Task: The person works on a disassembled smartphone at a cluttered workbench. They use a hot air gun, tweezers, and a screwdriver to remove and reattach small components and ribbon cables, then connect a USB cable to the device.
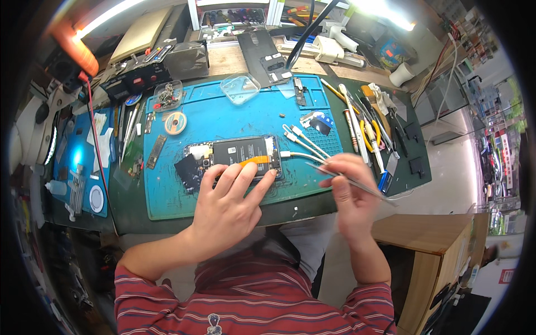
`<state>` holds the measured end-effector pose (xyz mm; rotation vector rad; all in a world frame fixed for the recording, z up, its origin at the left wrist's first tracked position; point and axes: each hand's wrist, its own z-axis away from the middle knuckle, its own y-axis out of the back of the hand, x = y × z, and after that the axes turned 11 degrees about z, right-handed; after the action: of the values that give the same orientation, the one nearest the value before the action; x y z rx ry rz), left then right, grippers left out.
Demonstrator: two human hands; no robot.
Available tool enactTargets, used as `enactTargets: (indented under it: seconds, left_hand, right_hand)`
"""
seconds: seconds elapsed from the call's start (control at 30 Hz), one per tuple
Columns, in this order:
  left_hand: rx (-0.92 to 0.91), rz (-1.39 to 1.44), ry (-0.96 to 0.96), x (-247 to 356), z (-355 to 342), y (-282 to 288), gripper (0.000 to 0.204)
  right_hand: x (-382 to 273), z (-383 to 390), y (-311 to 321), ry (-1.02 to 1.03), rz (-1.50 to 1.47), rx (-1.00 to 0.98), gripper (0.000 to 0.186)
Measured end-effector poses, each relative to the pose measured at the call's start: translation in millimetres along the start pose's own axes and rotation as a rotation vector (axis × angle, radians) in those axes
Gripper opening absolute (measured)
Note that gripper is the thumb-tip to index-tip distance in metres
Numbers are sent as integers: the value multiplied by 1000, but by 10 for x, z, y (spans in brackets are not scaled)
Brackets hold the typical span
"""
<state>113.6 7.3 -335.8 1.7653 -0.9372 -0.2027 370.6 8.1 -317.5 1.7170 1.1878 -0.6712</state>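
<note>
An opened phone lies on a blue repair mat [223, 117]. Its black battery [240, 151] is exposed, and an orange flex cable [255, 161] runs across the battery's lower right part. My left hand [226, 212] rests on the phone's near edge with its fingers spread; they hide part of that edge. A white charging cable [304, 154] is plugged into the phone's right end. Right of the phone, above the mat's edge, my right hand [353, 195] is closed around a pair of metal tweezers [363, 187]. A dark film [188, 170] sticks out at the phone's left end.
Behind the phone are a solder spool [175, 123], a box of small screws [167, 96] and a clear plastic box [240, 89]. Screwdrivers, pliers [369, 134] and other hand tools crowd the right side. A wooden cabinet [424, 234] stands at the lower right.
</note>
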Motion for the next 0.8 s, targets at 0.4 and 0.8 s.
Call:
enactTargets:
  seconds: [0.4,0.8]
  left_hand:
    - [89,-8,-28,15,55,-68,60]
    - [416,24,143,-379,677,520,43]
  right_hand:
    - [167,-541,503,149,1331,-79,31]
    - [342,-511,376,73,1302,-87,17]
